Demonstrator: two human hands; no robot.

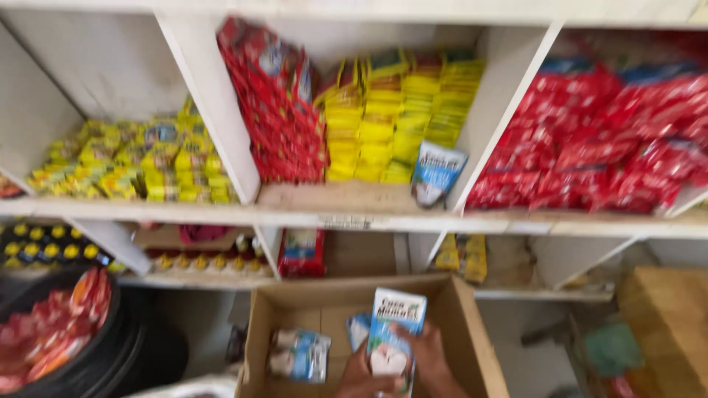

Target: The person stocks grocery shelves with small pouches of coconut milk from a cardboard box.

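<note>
Holding a blue-and-white carton (pixel 393 333) upright over an open cardboard box (pixel 472 332), both hands sit at the bottom edge of the view, blurred. Left hand (pixel 363 376) grips the carton's lower left side, fingers curled around it. Right hand (pixel 431 357) clasps the carton's right side, fingers (pixel 408 335) wrapped onto its front face. Carton sits between the two hands, touching both, top end poking above the fingers, roughly mid-box. Inside the box, more of the same packs (pixel 301 355) lie on the floor of it to the left of the hands, apart from them.

Above, a white shelf unit (pixel 332 214) with slanted dividers: yellow-green packets (pixel 140 162) in the left bay, red packs (pixel 276 103) and yellow packs (pixel 398 110) in the middle bay, one lone blue-white carton (pixel 436 173) leaning on the divider, red bags (pixel 612 140) in the right bay. Dark round tub (pixel 110 346) with red sachets at lower left. Brown box (pixel 667 324) at lower right.
</note>
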